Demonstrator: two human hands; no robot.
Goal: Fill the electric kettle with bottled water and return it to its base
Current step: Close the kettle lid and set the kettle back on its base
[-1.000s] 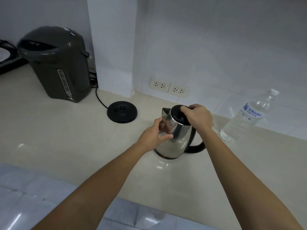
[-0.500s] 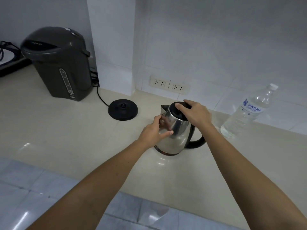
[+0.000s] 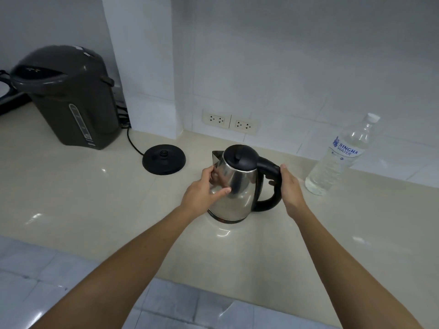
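Observation:
A steel electric kettle (image 3: pixel 237 193) with a black lid and black handle stands upright on the cream counter (image 3: pixel 95 198), lid closed. My left hand (image 3: pixel 204 193) grips its steel body on the left side. My right hand (image 3: pixel 291 186) wraps the black handle from the right. The round black kettle base (image 3: pixel 164 159) lies on the counter to the left of the kettle, its cord running back to the wall. A clear capped water bottle (image 3: pixel 339 157) with a blue label stands to the right, against the wall.
A dark grey hot water dispenser (image 3: pixel 69 96) stands at the back left. Two wall sockets (image 3: pixel 230 122) sit just above the counter behind the kettle. The counter's front edge runs below my forearms, with grey floor tiles (image 3: pixel 47 281) beyond it.
My right hand has come off the kettle's lid and moved to the handle. My left hand has stayed on the kettle body.

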